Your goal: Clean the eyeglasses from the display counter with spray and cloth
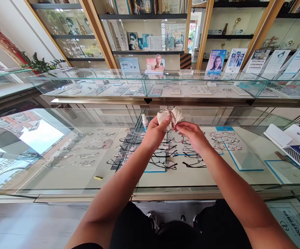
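Note:
Above the glass counter, my left hand [156, 130] is closed on a cream cloth [178, 114], with the thumb pressed on its front. A thin reddish eyeglass frame [172, 119] lies against the cloth. My right hand [191, 132] pinches part of that frame just right of the cloth. A white spray bottle [145, 121] stands just behind and left of my left hand. Rows of dark-framed eyeglasses [164, 152] lie below my hands, on and around blue-edged panels.
The glass counter [181, 189] runs across in front of me. White boxes [299, 136] sit at its right side. A yellow object [97, 178] is at left. Beyond stands a glass display case [144, 86] with leaflets, and shelves behind it.

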{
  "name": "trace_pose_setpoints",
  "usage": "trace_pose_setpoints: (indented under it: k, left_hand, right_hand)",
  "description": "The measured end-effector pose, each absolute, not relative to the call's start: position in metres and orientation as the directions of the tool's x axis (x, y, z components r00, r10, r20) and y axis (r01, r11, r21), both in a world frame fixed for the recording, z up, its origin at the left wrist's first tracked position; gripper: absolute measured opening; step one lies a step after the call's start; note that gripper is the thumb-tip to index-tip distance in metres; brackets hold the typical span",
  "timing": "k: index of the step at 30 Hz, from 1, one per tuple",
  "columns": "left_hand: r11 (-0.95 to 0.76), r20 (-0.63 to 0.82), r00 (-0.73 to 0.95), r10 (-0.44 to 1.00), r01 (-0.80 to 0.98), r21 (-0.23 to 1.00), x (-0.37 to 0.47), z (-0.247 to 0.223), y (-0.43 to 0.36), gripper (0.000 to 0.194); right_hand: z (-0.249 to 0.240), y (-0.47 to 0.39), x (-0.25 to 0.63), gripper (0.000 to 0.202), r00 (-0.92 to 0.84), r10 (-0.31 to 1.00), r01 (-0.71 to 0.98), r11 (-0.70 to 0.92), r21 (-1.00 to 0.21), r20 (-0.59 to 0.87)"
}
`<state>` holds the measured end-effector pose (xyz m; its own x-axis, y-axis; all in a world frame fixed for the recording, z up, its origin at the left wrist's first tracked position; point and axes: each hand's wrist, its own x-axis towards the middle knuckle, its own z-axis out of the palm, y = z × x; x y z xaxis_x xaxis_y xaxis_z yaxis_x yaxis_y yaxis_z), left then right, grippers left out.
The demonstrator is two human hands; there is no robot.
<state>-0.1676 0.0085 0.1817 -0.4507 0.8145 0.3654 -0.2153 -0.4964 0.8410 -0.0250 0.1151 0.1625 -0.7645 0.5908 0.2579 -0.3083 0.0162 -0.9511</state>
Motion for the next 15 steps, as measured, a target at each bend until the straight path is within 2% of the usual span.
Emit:
trace_pose_setpoints:
  k: [4,10,15]
  left_hand:
    - [-0.499,0.379,-0.442,0.813,-0.195,0.844,-0.1719,0.1798,0.0093,0.045]
    - [-0.484,0.378,-0.396,0.837,-0.21,0.85,-0.1724,0.1807,0.0084,0.042]
    - [-0.475,0.375,-0.413,0.83,-0.17,0.863,-0.1752,0.1807,0.0085,0.044]
  right_hand:
    - [0.163,0.1134,-0.0238,0.021,-0.724,0.618,-0.332,0.078,-0.94,0.307]
    - [0.1663,0.1158,-0.0248,0.023,-0.793,0.589,-0.292,-0.149,-0.945,0.152]
    - [0.1705,0.1142,-0.0229,0.013,-0.752,0.617,-0.332,-0.055,-0.942,0.23]
